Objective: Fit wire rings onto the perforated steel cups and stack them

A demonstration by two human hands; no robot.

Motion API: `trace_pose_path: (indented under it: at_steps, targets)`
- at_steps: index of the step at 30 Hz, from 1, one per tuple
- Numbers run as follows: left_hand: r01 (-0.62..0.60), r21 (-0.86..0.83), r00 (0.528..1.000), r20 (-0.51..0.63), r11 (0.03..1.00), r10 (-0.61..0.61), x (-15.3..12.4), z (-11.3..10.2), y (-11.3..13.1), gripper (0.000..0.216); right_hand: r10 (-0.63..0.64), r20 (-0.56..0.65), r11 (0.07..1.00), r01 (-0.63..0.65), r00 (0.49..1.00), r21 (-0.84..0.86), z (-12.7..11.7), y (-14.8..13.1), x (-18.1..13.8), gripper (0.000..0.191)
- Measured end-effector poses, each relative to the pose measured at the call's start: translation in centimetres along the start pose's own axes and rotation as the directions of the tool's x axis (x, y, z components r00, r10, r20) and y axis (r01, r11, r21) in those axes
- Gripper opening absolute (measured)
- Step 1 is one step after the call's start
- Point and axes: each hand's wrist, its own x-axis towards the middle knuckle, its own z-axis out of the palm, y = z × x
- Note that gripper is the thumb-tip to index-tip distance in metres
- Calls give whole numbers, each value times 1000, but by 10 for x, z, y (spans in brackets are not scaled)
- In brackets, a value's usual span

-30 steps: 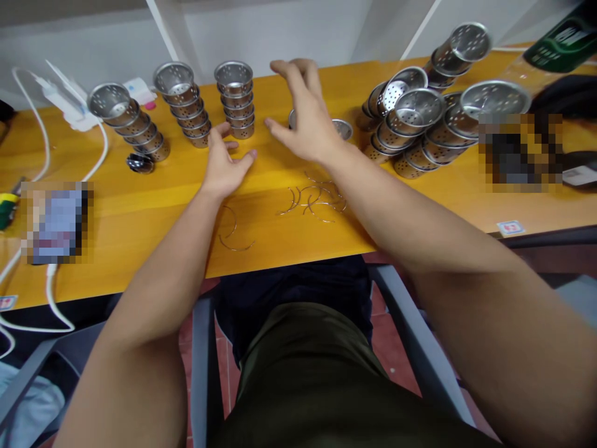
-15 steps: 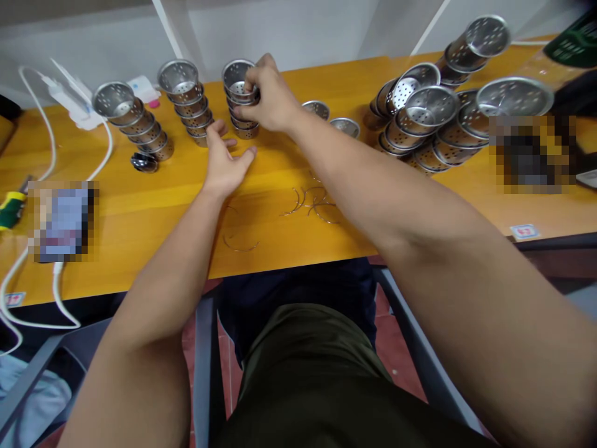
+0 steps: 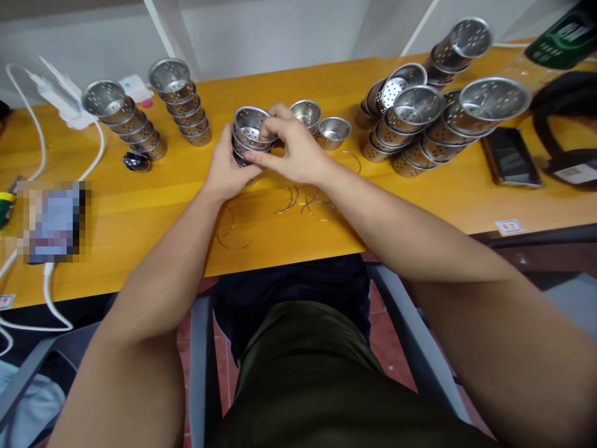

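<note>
Both my hands are on a stack of perforated metal cups [image 3: 250, 124] over the wooden table. My left hand [image 3: 228, 163] wraps the stack's left side, its thumb across the lower front. With thumb and fingers, my right hand [image 3: 291, 146] pinches the rim of an upper cup on the right; its fingertips reach inside. The stack's lower part is partly hidden by the hands. Just behind and right of my right hand stand a perforated cup [image 3: 305, 112] and a lower metal cup [image 3: 334, 132]. Thin curved wires [image 3: 308, 202] lie in front of my right hand.
Two leaning cup stacks stand left, one [image 3: 109, 102] beside a small black shiny object [image 3: 137, 162], another [image 3: 172, 78] behind. Several stacks [image 3: 415, 109] crowd the right. A phone with a white cable [image 3: 56, 224] lies left; a dark phone [image 3: 512, 157] and a green-labelled bottle [image 3: 564, 40] are right.
The cup stack has come nearer to me and slightly right, with my right hand on it. My left hand has moved from open beside it to closed around its left side.
</note>
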Motion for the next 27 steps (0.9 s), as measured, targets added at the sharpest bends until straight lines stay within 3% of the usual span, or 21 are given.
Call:
trace_pose_path:
  at_steps: [11,15,20,27]
  targets:
    - [48,-53,998,49,997,-45,-1,-3,3,82,-33,102,999,32,994,10,-15,0,1,74]
    - [20,-20,999,32,1000,-19,-2,-2,3,87,-46,31,999,46,998,10,-11,3,-1,78]
    - [-13,8,999,39,1000,13,-3,-5,9,74,-11,-87,1000,11,996,4,-7,-2,-5,78]
    - [15,-63,997,72,998,-10,-3,-8,7,77,-69,-41,995,72,997,67,-15,1,-2,76]
